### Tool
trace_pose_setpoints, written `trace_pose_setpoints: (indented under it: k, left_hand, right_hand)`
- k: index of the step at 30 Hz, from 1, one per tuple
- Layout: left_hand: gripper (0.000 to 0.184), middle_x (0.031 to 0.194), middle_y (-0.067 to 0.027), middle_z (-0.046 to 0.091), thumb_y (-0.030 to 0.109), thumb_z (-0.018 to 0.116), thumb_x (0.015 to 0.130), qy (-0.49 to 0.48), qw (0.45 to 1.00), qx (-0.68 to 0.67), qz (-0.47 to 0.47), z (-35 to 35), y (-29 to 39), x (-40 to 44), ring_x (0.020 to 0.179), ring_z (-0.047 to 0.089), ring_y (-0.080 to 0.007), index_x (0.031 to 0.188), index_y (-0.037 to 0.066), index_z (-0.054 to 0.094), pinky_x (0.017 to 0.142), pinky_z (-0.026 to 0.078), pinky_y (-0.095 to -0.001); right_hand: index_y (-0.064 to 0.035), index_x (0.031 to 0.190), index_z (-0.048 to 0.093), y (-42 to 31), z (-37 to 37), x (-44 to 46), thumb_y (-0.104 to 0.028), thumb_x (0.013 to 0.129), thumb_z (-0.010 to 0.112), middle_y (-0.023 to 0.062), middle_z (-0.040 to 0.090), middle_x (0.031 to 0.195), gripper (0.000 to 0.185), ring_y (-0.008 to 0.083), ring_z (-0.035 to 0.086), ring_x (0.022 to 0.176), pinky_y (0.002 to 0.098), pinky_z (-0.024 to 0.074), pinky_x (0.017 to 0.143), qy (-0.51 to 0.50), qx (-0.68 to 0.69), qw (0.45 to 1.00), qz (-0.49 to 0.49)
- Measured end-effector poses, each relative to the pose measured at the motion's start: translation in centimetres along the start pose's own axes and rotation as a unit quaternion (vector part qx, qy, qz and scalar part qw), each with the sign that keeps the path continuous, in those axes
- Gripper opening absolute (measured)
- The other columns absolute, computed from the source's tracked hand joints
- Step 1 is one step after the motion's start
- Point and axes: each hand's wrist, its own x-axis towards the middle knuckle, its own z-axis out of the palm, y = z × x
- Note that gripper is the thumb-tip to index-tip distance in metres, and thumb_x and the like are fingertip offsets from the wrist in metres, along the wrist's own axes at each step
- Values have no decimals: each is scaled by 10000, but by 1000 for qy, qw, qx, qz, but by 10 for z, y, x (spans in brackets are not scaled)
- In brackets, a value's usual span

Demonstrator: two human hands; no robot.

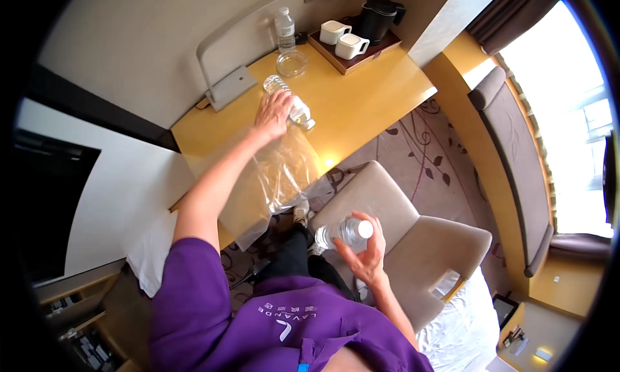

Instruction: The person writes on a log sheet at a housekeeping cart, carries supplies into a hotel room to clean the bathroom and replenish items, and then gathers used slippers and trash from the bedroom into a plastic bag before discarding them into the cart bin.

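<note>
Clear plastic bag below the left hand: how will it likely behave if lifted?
The clear plastic bag looks floppy, as it droops past the edge of the desk in loose creases. It is probably light for its size, being see-through film. Its glossy highlights suggest it may be slippery.

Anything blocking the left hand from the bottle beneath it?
Nothing visible: the left hand is right at the bottle, covering its middle. The clear plastic bag spreads on the hand's near side; whether a fold sits between palm and bottle is hidden.
</note>
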Motion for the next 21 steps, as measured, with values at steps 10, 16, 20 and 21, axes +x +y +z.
trace_pose_setpoints:
  k: [10,16,20,21]
  left_hand:
    - [516,1251,-92,574,145,738,798,-140,971,113,161,31,-42,88,1259,525,-260,1267,68,535,1181,296,-532]
    - [635,1094,-95,621,161,836,688,19,859,-498,-117,-60,-3,42,1015,655,-241,1223,66,507,849,575,-430]
    - [554,1003,-67,656,140,827,710,-18,678,-725,-123,-112,25,13,935,682,-203,1181,71,543,829,577,-381]
    - [524,986,-59,665,125,823,713,4,682,-723,-114,-117,29,10,913,689,-191,1161,70,558,823,577,-363]
  right_hand:
    - [12,1202,569,23,10,16,-100,727,819,175,623,1035,548,345,602,903,424,497,799,4,-69,994,80]
    - [12,1192,563,34,15,38,-101,723,819,185,616,1029,547,366,585,916,443,488,805,-14,-63,996,66]
    - [7,1200,558,40,19,47,-98,730,813,180,594,1013,545,363,570,920,433,479,814,-29,-42,997,57]
    - [7,1205,554,39,17,49,-99,733,811,180,591,1015,548,362,566,922,433,475,816,-27,-47,998,37]
